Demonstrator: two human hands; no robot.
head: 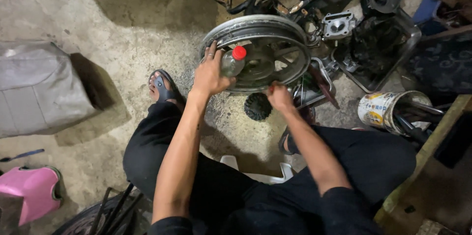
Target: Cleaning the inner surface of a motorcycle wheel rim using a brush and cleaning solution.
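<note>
Left hand [209,73]: wrapped around a clear plastic bottle [231,63] with a red cap, fingers closed on its body.
Bottle: tilted, its long axis running from the palm up and to the right, so the capped end points over the wheel's hub.
Wheel [260,48]: a bare metal motorcycle rim with spokes, standing tilted on the concrete floor [123,38] in front of the seated person.
Right hand [279,96]: at the lower edge of the wheel, fingers curled closed; it may be pinching something small and red, but the view is too dim to be sure.
Which hand is nearer: both touch or nearly touch the rim; the left sits higher on it, the right lower.
Black gear [257,106]: on the floor just below the wheel, between the hands.
Paint can [383,109]: lying to the right, well apart.
</note>
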